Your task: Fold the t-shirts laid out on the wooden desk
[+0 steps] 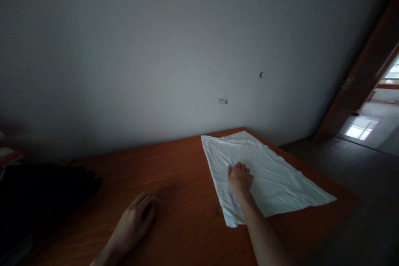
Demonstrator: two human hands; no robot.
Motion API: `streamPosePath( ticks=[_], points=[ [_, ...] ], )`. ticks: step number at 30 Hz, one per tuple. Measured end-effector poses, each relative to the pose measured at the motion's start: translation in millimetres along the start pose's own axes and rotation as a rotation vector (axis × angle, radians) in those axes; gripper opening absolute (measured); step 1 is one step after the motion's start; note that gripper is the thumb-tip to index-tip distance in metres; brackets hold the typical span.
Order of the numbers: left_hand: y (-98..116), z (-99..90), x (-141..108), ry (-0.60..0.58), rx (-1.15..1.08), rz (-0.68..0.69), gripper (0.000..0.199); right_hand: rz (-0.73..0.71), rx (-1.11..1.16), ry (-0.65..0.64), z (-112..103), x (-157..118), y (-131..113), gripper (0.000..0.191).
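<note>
A white cloth (274,174) lies spread, with wrinkles, on the right part of the brown wooden table (174,162). My right hand (240,177) rests on the cloth near its left side, fingers curled down into the fabric, which creases around them. My left hand (134,218) lies on the bare wood to the left of the cloth, apart from it. Its fingers are loosely bent, with a gap between thumb and index finger, and nothing shows in it.
A dark, soft-looking heap (46,195) sits at the table's left end. Behind the table rises a grey wall (162,58) bearing a small label (223,101) and a dark hook-like mark (261,75). An open brown door (352,79) stands beyond the dark floor at the right.
</note>
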State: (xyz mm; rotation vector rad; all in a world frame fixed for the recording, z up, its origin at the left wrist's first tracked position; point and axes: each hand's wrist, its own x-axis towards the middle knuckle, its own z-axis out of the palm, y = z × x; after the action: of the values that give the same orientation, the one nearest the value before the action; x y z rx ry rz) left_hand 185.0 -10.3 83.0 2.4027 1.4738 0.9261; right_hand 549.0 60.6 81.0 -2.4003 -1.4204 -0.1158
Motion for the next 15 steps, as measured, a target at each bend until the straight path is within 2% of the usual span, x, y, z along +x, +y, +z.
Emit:
streamPosePath(
  ticks=[6, 10, 12, 15],
  points=[
    [1, 3.2, 0, -0.008, -0.023, -0.021, 0.02, -0.122, 0.133, -0.136, 3, 0, -12, 0.024],
    [1, 5.6, -1, 0.023, -0.025, -0.045, 0.021, -0.292, 0.314, -0.227, 10, -23, -37, 0.018],
    [1, 6.5, -2, 0.044, -0.013, -0.049, 0.022, -0.425, 0.557, -0.37, 12, -44, -54, 0.021],
    [5, 4.8, -2, 0.064, 0.015, -0.036, 0.026, -0.665, 1.116, -0.825, 8, -76, -76, 0.036]
  ],
)
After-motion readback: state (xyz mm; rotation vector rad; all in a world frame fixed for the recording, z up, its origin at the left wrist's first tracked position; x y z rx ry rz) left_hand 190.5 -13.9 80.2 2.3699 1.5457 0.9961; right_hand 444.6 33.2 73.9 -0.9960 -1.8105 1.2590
